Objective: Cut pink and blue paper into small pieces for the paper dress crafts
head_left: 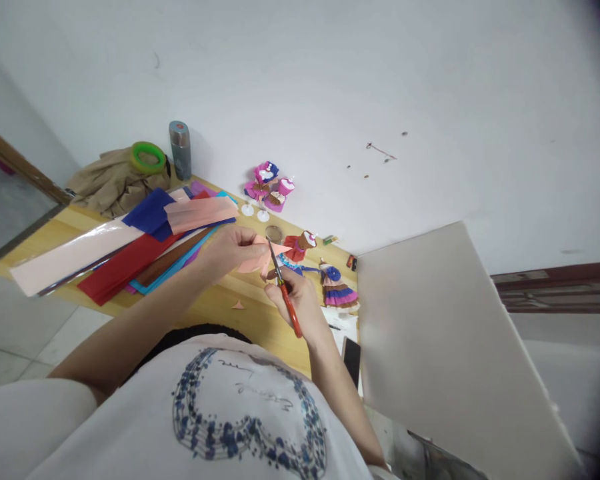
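Note:
My left hand [234,248] is closed on a piece of peach crepe paper [253,263], pinched between thumb and fingers above the table. In my right hand [300,303] is a pair of scissors [291,308] with red handles. Their blades point away from me and lie against the paper near my left fingertips; whether they are parted is hard to make out. A small peach scrap [237,305] lies on the wooden table below. Beyond my hands stand little dolls in paper dresses, one with a red skirt [296,249], another with a layered skirt [341,293].
Coloured paper strips, among them a red one [125,268], lie heaped at left. Behind them are a flask [181,152], a green tape roll [148,157] and brown cloth [113,180]. A phone [351,360] lies right, beside an upright white panel [430,333].

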The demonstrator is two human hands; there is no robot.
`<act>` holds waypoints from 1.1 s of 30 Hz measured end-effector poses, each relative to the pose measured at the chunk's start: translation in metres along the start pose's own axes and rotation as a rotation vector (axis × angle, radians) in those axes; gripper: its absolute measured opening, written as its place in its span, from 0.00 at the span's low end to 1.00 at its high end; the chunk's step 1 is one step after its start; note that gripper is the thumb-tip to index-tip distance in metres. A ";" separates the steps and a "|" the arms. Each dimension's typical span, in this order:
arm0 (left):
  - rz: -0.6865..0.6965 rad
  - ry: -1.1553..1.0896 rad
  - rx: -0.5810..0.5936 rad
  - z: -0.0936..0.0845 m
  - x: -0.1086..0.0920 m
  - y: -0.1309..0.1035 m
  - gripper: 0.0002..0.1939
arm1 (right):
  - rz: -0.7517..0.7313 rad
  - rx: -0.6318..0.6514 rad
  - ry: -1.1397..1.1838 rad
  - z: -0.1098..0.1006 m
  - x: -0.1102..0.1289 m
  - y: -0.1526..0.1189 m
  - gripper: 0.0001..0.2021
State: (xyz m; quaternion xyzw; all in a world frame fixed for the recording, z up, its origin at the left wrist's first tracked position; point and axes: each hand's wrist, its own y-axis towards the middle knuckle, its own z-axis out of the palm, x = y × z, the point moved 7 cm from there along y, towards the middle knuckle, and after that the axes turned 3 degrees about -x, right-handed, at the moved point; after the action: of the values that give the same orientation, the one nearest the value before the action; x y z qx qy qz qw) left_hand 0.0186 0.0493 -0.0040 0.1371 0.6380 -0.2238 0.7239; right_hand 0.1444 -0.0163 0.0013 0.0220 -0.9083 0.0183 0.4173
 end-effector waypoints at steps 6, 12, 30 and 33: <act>-0.010 0.022 0.016 -0.001 -0.002 0.000 0.15 | -0.010 -0.019 0.017 -0.001 -0.001 0.000 0.16; -0.082 -0.012 0.045 -0.001 -0.005 -0.003 0.13 | -0.012 -0.017 -0.001 -0.002 -0.001 -0.001 0.15; -0.028 0.006 0.114 -0.004 -0.004 0.006 0.16 | -0.001 -0.003 -0.005 -0.001 -0.004 -0.001 0.17; -0.011 -0.015 0.135 -0.002 -0.005 0.006 0.17 | 0.003 0.000 -0.002 -0.001 -0.005 -0.002 0.18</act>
State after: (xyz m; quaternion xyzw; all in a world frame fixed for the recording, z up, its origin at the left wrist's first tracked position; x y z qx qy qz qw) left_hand 0.0196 0.0566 0.0004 0.1802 0.6168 -0.2713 0.7166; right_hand 0.1481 -0.0180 -0.0016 0.0206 -0.9087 0.0190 0.4165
